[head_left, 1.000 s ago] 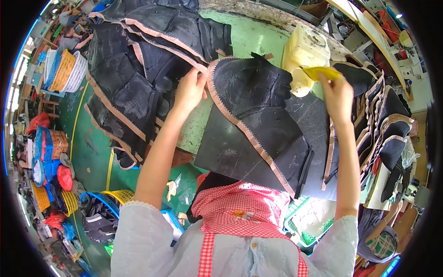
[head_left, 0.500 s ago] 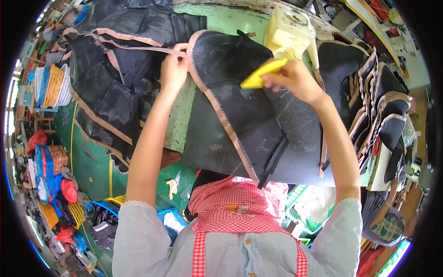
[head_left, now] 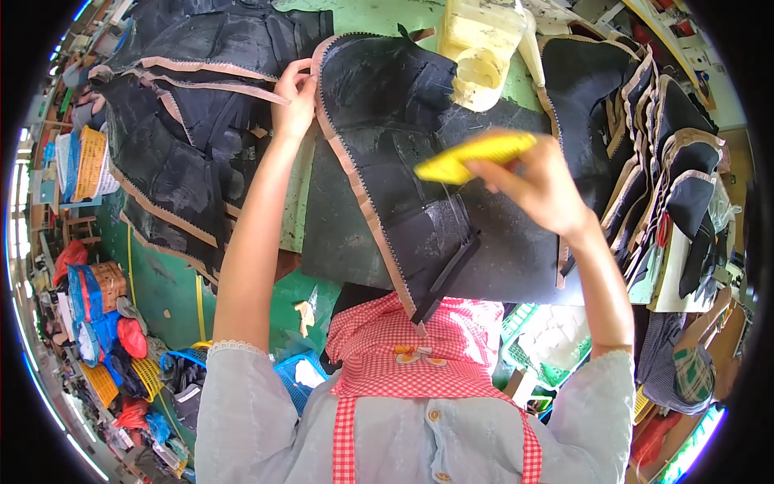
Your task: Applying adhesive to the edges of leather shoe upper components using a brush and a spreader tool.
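A black, curved panel [head_left: 379,129] with a tan, notched border lies on a dark board [head_left: 508,250], its lower tip reaching the board's front edge. My left hand [head_left: 295,101] pinches the panel's tan border near the top left. Above the panel's right side, my right hand [head_left: 540,185] is closed around a flat yellow tool [head_left: 476,157] with a pointed end; its exact kind is unclear. Whitish, wet-looking streaks mark the panel. Beyond the board stands a pale yellow plastic container [head_left: 484,48] with a round opening facing me.
Similar black panels [head_left: 173,153] are heaped left of the board. More tan-edged panels [head_left: 637,161] stand overlapped along the right. Below the board's edge are a green basket [head_left: 548,347] and a blue basket [head_left: 298,379]. Yellow baskets and bags line the far left floor.
My right hand and the yellow tool have moved down and slightly right, nearer to me. The panel has shifted a little left and toward me. Fresh wet streaks show on its lower part.
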Action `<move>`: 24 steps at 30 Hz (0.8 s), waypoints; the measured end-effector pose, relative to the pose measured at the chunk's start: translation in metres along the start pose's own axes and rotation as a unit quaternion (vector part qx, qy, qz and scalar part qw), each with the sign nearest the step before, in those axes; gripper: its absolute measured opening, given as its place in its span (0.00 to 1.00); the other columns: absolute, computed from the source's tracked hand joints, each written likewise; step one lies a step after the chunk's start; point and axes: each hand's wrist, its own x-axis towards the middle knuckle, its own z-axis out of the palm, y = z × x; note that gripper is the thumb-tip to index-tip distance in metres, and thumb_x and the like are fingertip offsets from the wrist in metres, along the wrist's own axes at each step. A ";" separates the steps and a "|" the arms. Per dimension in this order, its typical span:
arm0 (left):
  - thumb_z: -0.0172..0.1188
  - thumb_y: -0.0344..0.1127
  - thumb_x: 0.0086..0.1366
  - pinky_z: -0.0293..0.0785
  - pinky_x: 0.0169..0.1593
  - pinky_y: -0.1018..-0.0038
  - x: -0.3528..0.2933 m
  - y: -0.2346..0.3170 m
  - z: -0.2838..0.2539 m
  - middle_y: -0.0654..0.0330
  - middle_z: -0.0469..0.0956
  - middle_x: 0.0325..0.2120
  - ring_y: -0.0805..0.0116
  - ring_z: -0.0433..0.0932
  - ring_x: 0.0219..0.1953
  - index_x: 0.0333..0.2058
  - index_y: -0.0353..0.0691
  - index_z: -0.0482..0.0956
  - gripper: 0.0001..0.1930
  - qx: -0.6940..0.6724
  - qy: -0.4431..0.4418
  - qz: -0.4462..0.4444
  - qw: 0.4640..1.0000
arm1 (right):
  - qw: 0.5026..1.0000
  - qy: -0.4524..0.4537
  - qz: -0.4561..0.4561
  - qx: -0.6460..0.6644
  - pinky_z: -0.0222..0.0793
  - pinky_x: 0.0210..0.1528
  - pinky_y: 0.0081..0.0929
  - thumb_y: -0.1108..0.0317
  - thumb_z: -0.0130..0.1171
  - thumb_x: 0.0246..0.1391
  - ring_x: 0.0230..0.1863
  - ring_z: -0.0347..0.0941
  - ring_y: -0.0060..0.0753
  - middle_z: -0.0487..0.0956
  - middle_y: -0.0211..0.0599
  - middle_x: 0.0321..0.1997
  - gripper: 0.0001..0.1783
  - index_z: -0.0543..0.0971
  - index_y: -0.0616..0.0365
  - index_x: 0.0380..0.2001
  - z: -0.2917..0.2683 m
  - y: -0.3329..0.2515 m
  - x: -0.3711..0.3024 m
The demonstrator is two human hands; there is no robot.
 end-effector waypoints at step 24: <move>0.57 0.35 0.65 0.73 0.35 0.67 -0.005 -0.016 0.014 0.61 0.83 0.32 0.63 0.81 0.32 0.46 0.49 0.76 0.11 0.157 0.112 0.091 0.977 | 0.975 -0.042 -0.217 -0.020 0.75 0.37 0.31 0.77 0.63 0.43 0.35 0.79 0.39 0.81 0.38 0.36 0.15 0.82 0.59 0.39 0.019 0.009 -0.066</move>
